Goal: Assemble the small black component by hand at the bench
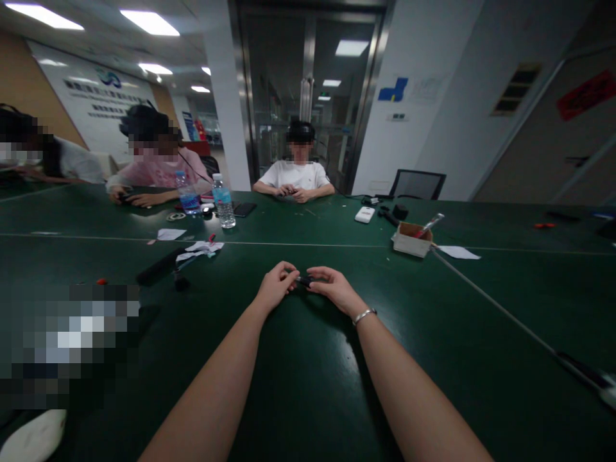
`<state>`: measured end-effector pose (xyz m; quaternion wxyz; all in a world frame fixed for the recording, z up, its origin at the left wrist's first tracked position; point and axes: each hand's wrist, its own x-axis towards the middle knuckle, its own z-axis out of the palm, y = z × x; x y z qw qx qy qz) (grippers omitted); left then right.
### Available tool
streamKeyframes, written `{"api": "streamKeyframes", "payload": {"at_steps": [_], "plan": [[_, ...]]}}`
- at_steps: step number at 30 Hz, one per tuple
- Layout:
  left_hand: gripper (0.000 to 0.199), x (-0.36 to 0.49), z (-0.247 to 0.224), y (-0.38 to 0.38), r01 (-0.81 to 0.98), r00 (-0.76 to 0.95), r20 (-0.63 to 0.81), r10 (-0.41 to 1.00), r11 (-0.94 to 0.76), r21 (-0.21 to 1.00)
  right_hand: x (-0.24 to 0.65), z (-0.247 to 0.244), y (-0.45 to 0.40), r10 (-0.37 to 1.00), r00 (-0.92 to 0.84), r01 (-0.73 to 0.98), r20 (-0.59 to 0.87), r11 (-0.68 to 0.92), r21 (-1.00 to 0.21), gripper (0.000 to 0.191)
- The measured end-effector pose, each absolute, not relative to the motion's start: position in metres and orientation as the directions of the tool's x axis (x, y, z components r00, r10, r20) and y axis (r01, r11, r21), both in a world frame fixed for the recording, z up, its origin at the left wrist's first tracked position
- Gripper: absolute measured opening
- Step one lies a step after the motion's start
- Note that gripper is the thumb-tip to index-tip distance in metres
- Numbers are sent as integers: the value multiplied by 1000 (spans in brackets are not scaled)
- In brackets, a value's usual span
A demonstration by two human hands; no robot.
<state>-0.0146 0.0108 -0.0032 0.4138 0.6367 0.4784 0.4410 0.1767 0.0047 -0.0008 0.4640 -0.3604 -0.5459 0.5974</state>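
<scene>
On the green table [293, 385], in the middle before the person, is a small dark piece [305, 281], held betw. two hands. The L hand [279, 283] has its thumb and fingers pinched together at the lighter, silver-like end; the R hand [335, 289], w/ a bracelet [364, 316] at its wrist, has thumb and fingertips closed on the black end. Whether the piece rests on the table or is a bit above, I can't tell.

The step in hand is, in my judgement, fine handling w/ both hands at the two ends. The next move prob. calls for a steady pinch on each side, w/ the ends kept in line. If it is one part or two joined parts, it's too small to tell.

Its long axis runs approx. left to right, from one hand to the other, w/ the black end slightly nearer to the person. The silver-like end points to the L hand, i.e. leftward.
</scene>
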Motion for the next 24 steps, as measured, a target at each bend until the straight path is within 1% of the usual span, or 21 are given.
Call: {"api": "streamKeyframes", "payload": {"at_steps": [3,7,11,14,18,21,24], "plan": [[32,-15,-2,9,221,154,183,971,-214,951,176,0,4,950,-303,-186,71,14,-982,43],[30,-17,2,6,168,211,191,959,-228,959,175,2,2,957,-285,-259,51,-26,-966,37],[29,-18,4,5,139,238,167,957,-204,969,174,5,1,957,-287,-297,34,-55,-953,34],[27,-18,3,7,155,221,162,962,-199,968,174,5,0,958,-285,-298,43,-45,-954,32],[30,-18,2,8,170,221,195,956,-234,957,174,5,-1,959,-277,-282,56,-25,-959,33],[31,-18,2,8,154,207,223,952,-257,954,175,6,-1,958,-282,-277,55,-26,-961,32],[28,-19,1,9,134,226,244,943,-279,951,175,5,-1,958,-282,-278,58,-24,-960,32]]}}
